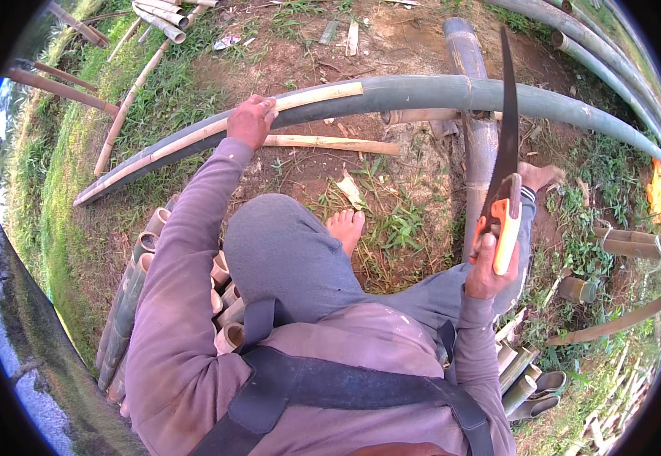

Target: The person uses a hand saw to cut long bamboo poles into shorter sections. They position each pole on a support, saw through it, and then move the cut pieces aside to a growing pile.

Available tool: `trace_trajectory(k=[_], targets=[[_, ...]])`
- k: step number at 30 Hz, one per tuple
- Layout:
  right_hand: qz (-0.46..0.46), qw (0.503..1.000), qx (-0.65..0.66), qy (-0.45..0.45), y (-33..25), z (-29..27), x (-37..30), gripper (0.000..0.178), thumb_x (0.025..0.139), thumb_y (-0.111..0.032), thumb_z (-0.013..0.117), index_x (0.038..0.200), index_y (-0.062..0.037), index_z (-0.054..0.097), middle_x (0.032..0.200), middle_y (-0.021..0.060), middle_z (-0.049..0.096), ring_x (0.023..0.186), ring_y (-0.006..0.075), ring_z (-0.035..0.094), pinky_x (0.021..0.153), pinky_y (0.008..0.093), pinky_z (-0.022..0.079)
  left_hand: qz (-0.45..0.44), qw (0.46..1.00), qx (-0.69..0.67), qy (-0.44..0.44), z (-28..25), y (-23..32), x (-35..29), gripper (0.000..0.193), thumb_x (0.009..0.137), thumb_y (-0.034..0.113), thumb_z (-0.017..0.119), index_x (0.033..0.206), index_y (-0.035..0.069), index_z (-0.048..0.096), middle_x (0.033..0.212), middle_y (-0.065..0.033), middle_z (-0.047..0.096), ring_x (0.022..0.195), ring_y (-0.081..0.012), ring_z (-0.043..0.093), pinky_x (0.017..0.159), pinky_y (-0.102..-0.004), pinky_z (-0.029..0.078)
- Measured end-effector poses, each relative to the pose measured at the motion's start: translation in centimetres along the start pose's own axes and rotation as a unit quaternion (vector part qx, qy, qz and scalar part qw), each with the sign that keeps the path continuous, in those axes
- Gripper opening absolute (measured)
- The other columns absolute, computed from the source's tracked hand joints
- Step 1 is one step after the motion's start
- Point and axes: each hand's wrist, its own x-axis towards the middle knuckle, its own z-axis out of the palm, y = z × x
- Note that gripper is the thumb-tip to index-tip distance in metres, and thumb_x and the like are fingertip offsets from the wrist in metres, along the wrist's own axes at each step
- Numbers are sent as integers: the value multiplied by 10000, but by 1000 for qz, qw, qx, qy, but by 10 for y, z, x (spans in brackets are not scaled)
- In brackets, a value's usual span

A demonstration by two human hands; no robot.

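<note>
My right hand (485,275) is closed around the orange handle of a handsaw (507,114), whose long dark blade points up and away from me. The saw is held clear of the bamboo it overlaps in view. Out to the left, my left hand (248,124) grips a pale split bamboo strip (319,95). This strip lies lengthwise along a long green bamboo pole (414,93), which runs across in front of me. Under the pole's right half passes a thick bamboo crosspiece (481,156). A second pale strip (334,144) rests on the ground just nearer.
Cut bamboo lengths (129,304) are stacked by my left side, with more at my lower right near a pair of shoes (547,385). Long poles (611,57) lie at the far right, thin pale poles (161,21) at the far left. My bare foot (346,230) is on the soil.
</note>
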Motion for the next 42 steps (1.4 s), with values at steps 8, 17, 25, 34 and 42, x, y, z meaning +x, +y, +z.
trace_trajectory(k=[8,17,25,34,42], targets=[[-8,987,2,-160,8,123,-39,286,979,-115,810,1194,41,705,909,114,726,786,162,683,711,331,552,-12,1000,-5,-10,-3,4,3,296,995,281,748,1263,162,790,1215,-87,735,1100,-336,723,968,-466,576],[39,984,38,-171,4,129,-49,254,970,-80,795,1177,36,706,889,76,725,792,129,669,707,318,546,-28,999,-10,-13,-3,5,1,322,969,277,773,1270,163,794,1211,-88,739,1113,-322,715,999,-437,562],[106,976,66,-179,10,146,-31,181,975,-76,781,1119,10,713,866,28,686,756,79,593,684,287,516,-40,999,-1,-25,-4,8,4,329,981,302,763,1283,175,789,1250,-75,729,1143,-313,707,1012,-433,560],[79,979,24,-188,17,172,-4,197,968,-32,742,1151,24,694,892,50,713,810,78,643,732,285,550,-20,1000,10,6,6,5,5,309,990,319,759,1273,198,790,1253,-46,731,1127,-304,725,976,-453,586],[95,977,22,-192,20,113,-62,223,946,-9,753,1162,24,710,898,64,738,833,73,673,754,277,558,-36,999,11,-19,1,2,0,303,986,312,762,1261,189,785,1277,-44,718,1131,-308,720,977,-460,584]])
